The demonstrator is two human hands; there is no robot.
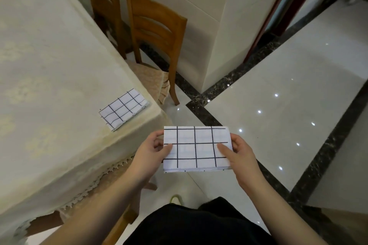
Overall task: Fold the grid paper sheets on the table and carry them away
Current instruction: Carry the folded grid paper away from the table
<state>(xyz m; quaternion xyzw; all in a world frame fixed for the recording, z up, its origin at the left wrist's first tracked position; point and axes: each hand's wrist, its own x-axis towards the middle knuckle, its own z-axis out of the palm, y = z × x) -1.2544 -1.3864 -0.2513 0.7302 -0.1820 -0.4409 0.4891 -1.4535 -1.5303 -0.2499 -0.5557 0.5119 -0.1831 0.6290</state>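
Our hands: left hand (pixel 153 151) and right hand (pixel 238 152) pinch the folded paper (pixel 196 148) by its ends.
Second paper (pixel 123 109): lies on the surface (pixel 49 65) near its corner.

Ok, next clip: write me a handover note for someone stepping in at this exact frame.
Left hand: pinches the left edge of the folded white black-lined grid paper sheet.
Right hand: pinches its right edge.
That sheet is off the table, above the floor.
A second folded grid sheet lies near the corner of the cream-clothed table.
Done: both sheets look folded.
Left: collect the second, carry both away.
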